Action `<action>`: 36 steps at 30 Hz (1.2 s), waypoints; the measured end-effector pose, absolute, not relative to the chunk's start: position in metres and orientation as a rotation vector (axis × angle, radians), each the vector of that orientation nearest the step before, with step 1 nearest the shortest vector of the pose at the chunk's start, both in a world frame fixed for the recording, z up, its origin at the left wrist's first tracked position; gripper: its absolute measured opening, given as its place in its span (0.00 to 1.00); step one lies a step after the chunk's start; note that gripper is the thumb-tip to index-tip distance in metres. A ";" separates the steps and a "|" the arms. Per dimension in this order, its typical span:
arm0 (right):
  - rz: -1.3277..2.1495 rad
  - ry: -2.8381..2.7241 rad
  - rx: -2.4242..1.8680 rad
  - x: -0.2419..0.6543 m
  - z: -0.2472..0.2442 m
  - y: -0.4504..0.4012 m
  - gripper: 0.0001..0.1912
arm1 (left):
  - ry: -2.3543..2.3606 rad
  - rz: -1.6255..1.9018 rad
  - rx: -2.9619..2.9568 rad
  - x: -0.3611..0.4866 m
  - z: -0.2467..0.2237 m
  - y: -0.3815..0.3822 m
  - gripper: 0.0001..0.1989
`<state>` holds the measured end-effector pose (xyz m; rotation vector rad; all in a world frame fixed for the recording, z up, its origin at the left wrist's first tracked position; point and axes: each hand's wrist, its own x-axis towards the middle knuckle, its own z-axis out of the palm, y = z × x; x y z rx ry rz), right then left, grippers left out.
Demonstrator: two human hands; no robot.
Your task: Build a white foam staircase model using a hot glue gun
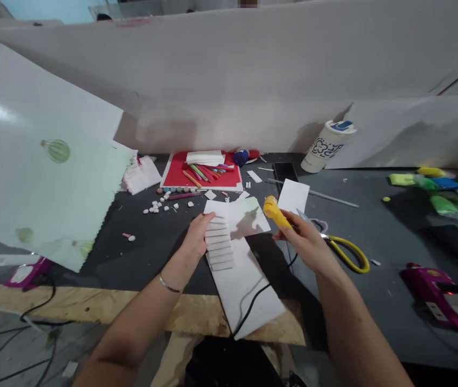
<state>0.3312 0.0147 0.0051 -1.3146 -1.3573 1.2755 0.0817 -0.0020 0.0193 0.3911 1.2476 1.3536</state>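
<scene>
My left hand (198,234) is closed on the edge of a white ridged strip (219,244), which looks like small steps. It hangs over a white board (245,290) that reaches past the table's front edge. Behind the strip lies a pale white-green sheet (248,217) with a shadow across it. Wrapped round a yellow glue gun (277,213), my right hand (303,236) is apart from the strip, to its right. A black cord (259,293) runs beneath that hand and over the board. Scissors with a yellow handle (351,252) lie beside my right wrist.
A white cup (327,148) stands at the back near a phone (285,174) and a translucent stick (333,199). Markers (208,173) rest on a red sheet (174,169). White pebbles (156,206) lie left; a purple device (442,298) sits right. A balloon-printed sheet (43,177) rises left.
</scene>
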 end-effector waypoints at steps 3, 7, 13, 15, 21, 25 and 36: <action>1.450 -1.206 -1.195 0.330 0.013 0.015 0.18 | 1.262 1.382 0.409 0.082 0.016 0.000 0.15; 1.662 -1.050 -0.957 0.322 0.022 0.011 0.09 | 1.281 1.424 0.427 0.080 0.008 0.004 0.17; 1.844 -0.981 -0.789 0.310 0.026 0.003 0.17 | 1.236 1.295 0.509 0.072 0.001 0.001 0.18; 1.877 -0.941 -0.761 0.308 0.026 0.003 0.18 | 1.193 1.223 0.552 0.069 0.004 -0.002 0.17; 1.827 -0.998 -0.859 0.309 0.026 0.003 0.15 | 1.110 1.172 0.629 0.068 0.016 -0.012 0.19; 1.750 -1.101 -0.905 0.309 0.024 0.000 0.18 | 1.156 1.135 0.668 0.070 0.019 -0.017 0.17; 1.475 -1.392 -1.065 0.297 0.019 -0.022 0.21 | 1.111 1.086 0.724 0.081 0.023 -0.026 0.21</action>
